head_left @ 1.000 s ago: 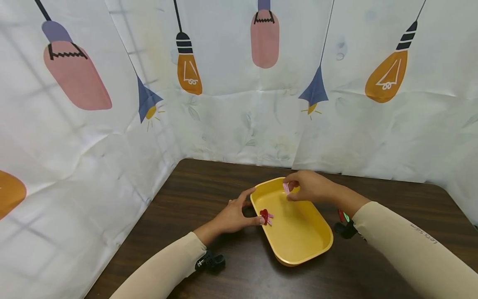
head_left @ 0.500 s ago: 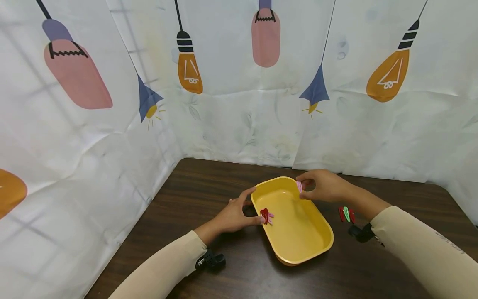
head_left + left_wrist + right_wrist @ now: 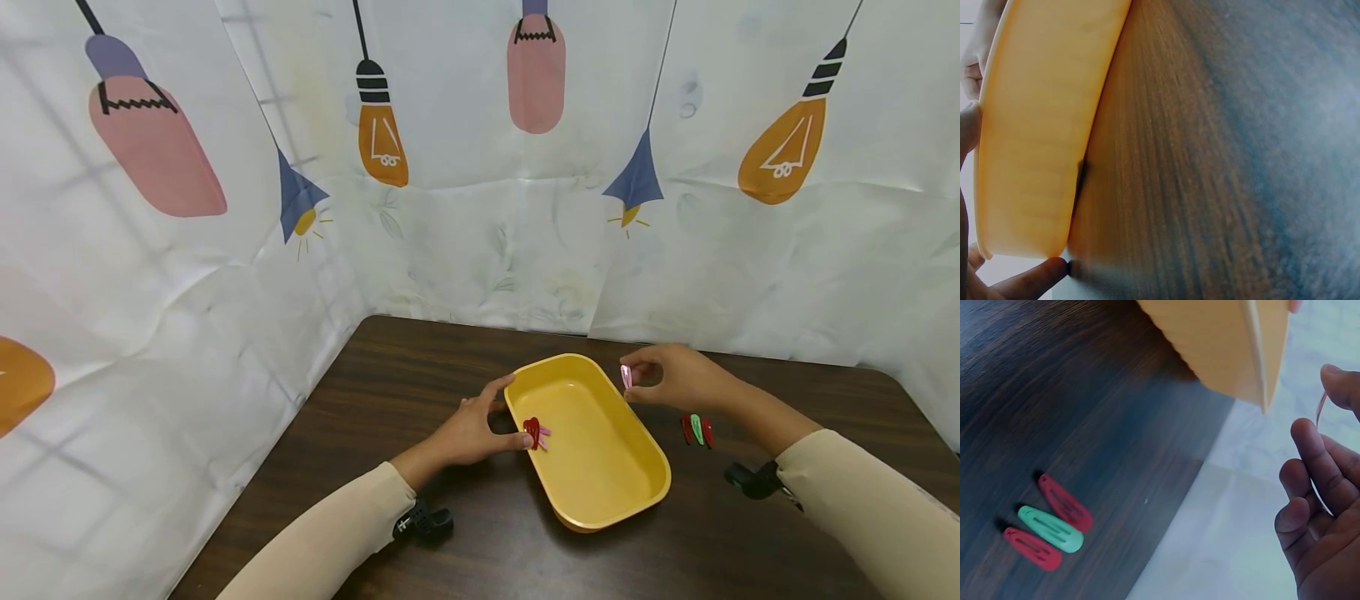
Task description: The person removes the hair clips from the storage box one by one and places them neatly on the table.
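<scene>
My right hand (image 3: 678, 377) pinches a pink snap hair clip (image 3: 626, 377) between thumb and fingers, just off the right rim of a yellow plastic tub (image 3: 600, 458). Edge-on in the right wrist view, the clip (image 3: 1320, 407) shows as a thin strip. The left hand (image 3: 474, 432) grips the tub's left side, thumb over the rim and fingers along the outside. Beside that thumb, red hair clips (image 3: 532, 430) and pink hair clips (image 3: 543, 437) lie at the tub's left wall, partly covered by the thumb. One left finger (image 3: 1038, 280) touches the tub's lower corner in the left wrist view.
On the dark wooden table (image 3: 420, 367), to the right of the tub, two red clips (image 3: 1065, 503) flank a green clip (image 3: 1051, 529) in a row. A white printed cloth (image 3: 480, 250) hangs behind the table and along its left side.
My right hand has carried the pink clip rightward, from over the tub to outside its right rim. The row of clips on the table has come into full view. The left hand stays put.
</scene>
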`<state>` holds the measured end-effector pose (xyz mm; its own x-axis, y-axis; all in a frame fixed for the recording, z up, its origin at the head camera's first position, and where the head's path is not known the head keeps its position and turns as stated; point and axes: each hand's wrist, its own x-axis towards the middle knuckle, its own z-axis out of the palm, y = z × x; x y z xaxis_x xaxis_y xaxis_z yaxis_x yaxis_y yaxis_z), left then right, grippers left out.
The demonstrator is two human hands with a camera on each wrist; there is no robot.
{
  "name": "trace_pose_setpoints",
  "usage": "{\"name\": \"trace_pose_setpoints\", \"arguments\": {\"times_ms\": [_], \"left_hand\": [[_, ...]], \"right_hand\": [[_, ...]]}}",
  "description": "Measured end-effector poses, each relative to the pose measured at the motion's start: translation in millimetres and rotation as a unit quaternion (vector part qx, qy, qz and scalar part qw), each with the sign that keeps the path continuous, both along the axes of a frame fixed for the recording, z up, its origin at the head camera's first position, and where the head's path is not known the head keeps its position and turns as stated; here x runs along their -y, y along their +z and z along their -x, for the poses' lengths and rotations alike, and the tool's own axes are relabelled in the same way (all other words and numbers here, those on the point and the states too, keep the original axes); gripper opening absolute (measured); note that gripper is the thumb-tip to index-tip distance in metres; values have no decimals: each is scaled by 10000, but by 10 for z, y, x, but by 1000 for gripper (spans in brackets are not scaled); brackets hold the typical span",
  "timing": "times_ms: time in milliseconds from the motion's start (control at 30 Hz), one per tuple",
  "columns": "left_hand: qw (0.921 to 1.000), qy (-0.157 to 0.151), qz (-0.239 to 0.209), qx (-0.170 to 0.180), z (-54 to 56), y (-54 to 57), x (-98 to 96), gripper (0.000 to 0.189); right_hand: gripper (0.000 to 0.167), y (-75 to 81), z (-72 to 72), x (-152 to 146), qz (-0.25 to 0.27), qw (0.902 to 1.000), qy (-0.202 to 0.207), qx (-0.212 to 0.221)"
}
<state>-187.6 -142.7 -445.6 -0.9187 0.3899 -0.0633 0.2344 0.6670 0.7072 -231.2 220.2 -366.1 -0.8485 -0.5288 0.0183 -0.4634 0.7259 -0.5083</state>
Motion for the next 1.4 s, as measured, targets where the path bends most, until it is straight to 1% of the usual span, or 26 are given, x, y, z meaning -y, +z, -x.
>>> {"name": "trace_pose_setpoints", "arguments": {"times_ms": [133,233,400,600,733,967,1100,1400], "left_hand": [[10000,40,-19,11,-1,-2,4,105],[10000,49,-21,8,0,-11,5,105],[10000,34,-39,8,-1,-16,4,104],[10000,79,-13,27,-7,-24,9,104],[10000,57,-20,17,-5,-31,14,104],[10000,-32,-76,-32,-2,-34,23,104],[10000,-7,-79,-30,-6,-27,21,104],[9999,-44,-87,-40,2,-17,16,104]], "right_hand": [[54,-26,-19,-87,-18,9999,18,-143],[57,-36,-48,-151,-60,9998,-15,-171],[61,-65,-95,-262,-110,9994,-188,-250],[61,-112,-142,-399,-78,9987,-303,-395],[62,-134,-181,-480,-82,9984,-397,-402],[64,-162,-245,-598,-82,9979,-586,-276],[65,-172,-277,-661,-40,9976,-642,-248],[60,-242,-329,-812,104,9972,-655,-335]]}}
